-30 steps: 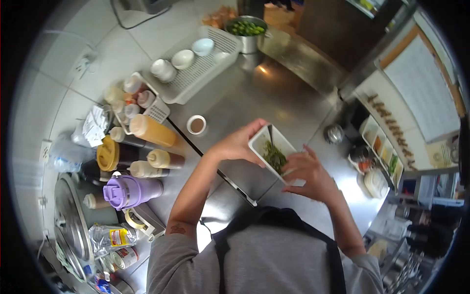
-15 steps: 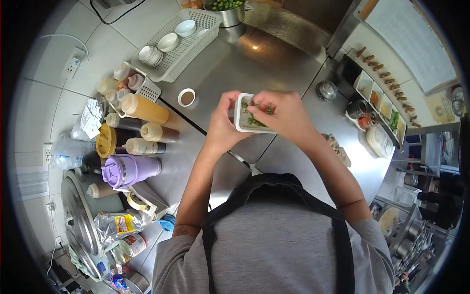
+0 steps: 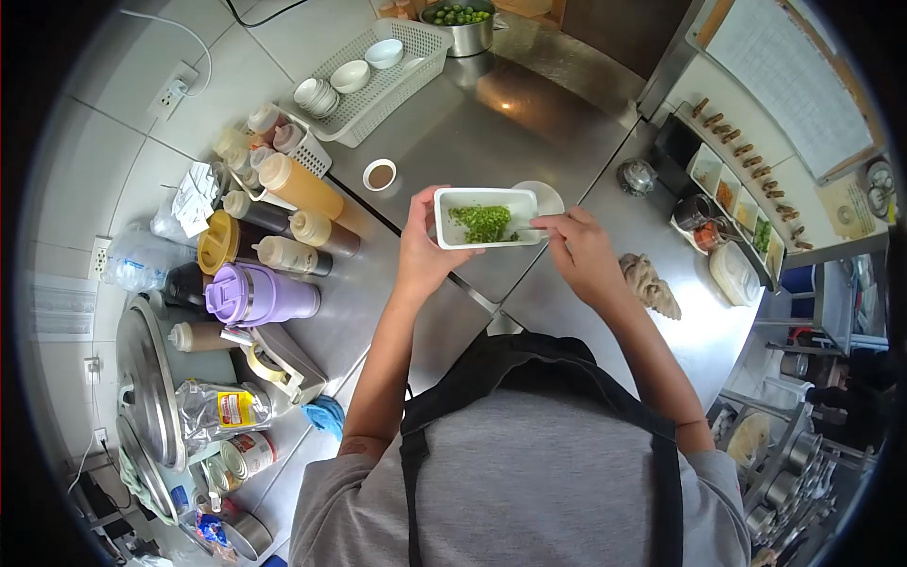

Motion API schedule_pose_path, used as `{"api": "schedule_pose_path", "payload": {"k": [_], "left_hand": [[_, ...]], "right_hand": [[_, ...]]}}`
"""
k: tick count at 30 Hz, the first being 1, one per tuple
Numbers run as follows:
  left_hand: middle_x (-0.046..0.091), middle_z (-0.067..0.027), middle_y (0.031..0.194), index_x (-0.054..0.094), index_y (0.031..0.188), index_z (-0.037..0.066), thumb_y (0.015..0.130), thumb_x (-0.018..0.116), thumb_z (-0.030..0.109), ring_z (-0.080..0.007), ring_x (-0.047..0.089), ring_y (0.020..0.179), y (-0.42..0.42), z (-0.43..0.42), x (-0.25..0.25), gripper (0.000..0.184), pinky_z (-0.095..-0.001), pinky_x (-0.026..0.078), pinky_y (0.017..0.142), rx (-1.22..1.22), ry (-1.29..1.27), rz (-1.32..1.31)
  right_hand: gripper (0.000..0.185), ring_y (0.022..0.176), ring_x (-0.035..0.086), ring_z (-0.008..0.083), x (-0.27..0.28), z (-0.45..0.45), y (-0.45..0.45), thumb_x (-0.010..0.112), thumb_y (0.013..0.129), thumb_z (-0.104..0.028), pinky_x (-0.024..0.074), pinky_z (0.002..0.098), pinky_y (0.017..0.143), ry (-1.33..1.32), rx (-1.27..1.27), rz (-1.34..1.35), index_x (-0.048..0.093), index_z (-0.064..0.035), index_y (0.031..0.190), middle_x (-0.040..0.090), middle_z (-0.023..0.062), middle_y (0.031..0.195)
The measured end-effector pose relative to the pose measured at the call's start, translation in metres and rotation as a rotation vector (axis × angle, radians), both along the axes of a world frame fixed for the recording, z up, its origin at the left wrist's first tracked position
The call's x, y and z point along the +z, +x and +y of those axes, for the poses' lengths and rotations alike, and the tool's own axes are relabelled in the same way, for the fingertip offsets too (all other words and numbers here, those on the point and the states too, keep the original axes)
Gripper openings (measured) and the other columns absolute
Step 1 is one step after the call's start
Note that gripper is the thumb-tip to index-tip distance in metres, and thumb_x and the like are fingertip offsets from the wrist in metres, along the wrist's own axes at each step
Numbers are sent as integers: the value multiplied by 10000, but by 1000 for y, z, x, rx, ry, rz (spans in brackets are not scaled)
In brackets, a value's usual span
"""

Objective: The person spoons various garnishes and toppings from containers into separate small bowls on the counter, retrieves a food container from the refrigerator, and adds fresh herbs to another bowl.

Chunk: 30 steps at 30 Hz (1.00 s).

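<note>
My left hand grips the left end of a white rectangular container, tilted so its inside shows. Finely chopped green herbs lie in it. At the container's right end, my right hand pinches a thin metal utensil that reaches in over the rim; its tip cannot be made out. Partly hidden behind the container is a round white dish. A small white cup of brown sauce stands on the steel counter to the left.
Squeeze bottles and a purple tumbler line the left side. A white perforated basket with bowls stands at the back, near a pot of green fruit. A crumpled cloth and condiment trays are at right.
My right fingers have left the herbs and hold a thin utensil at the container's right end. The container has turned level and shifted slightly left; a round white dish shows behind it.
</note>
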<state>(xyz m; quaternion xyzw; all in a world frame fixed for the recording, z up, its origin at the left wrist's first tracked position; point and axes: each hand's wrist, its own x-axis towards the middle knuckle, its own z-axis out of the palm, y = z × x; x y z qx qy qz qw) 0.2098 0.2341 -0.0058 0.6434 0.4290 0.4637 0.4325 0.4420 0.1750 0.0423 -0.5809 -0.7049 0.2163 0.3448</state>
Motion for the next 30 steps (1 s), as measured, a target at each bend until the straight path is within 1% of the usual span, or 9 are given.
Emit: {"api": "schedule_pose_path", "payload": {"k": [1,6,10,15,19,25,27,28,30], "left_hand": [[569,-67,1187,436,1262,58,562,859,-10,-195,582,1100,1,-4,0,821,-340,541,881,-9,24,-15],[588,-70,1170,483,1235,61,562,850,-19,-188,593,1080,9,-16,9,770,-320,543,870,-17,-3,21],[599,-67,1149,487,1219,64,566,842,-39,-179,596,1071,1,-22,8,750,-330,557,852,35,-15,27],[597,-64,1149,484,1218,65,573,833,-38,-176,596,1073,0,-26,7,741,-332,562,844,6,-33,-33],[595,-59,1147,482,1217,68,597,816,-43,-177,596,1071,-4,-24,12,713,-325,560,844,33,-1,49],[578,-67,1134,438,1247,56,609,834,-31,-174,594,1060,-19,-23,-11,756,-301,535,869,46,-27,-10],[565,-59,1133,398,1259,51,603,854,-26,-174,590,1061,-26,-22,-29,802,-308,532,878,82,-78,-215],[554,-58,1133,378,1242,45,600,866,-24,-170,587,1058,-33,-20,-40,808,-315,530,889,104,-124,-230],[553,-62,1135,378,1229,44,606,865,-24,-171,587,1055,-38,-22,-58,794,-315,526,896,158,-177,-281]], "right_hand": [[220,837,579,322,0,0,-6,568,839,-21,491,418,751,-3,2,-3,692,-69,1014,554,134,826],[190,825,563,312,-13,13,-33,595,838,-32,472,429,731,310,108,-18,694,-77,994,534,122,801],[195,826,552,319,-28,15,-14,599,835,-21,468,426,729,278,48,-110,695,-79,996,536,115,830],[191,819,545,325,-12,7,-29,595,844,-22,468,422,731,248,110,85,696,-81,996,532,112,827],[202,793,543,314,-18,8,-26,592,844,-14,464,412,714,263,135,-23,700,-82,999,531,110,805],[199,734,553,296,-7,7,-26,580,890,-46,467,376,676,221,43,121,705,-97,1037,552,106,811],[205,747,551,218,-11,10,-23,550,932,-69,446,312,690,61,30,211,687,-70,1084,562,94,818],[205,747,551,218,-19,13,-19,550,932,-69,446,312,690,68,36,209,687,-70,1084,562,94,818],[205,684,494,133,-44,18,-8,543,958,-115,403,263,623,113,-37,347,695,-69,1088,545,25,795]]}}
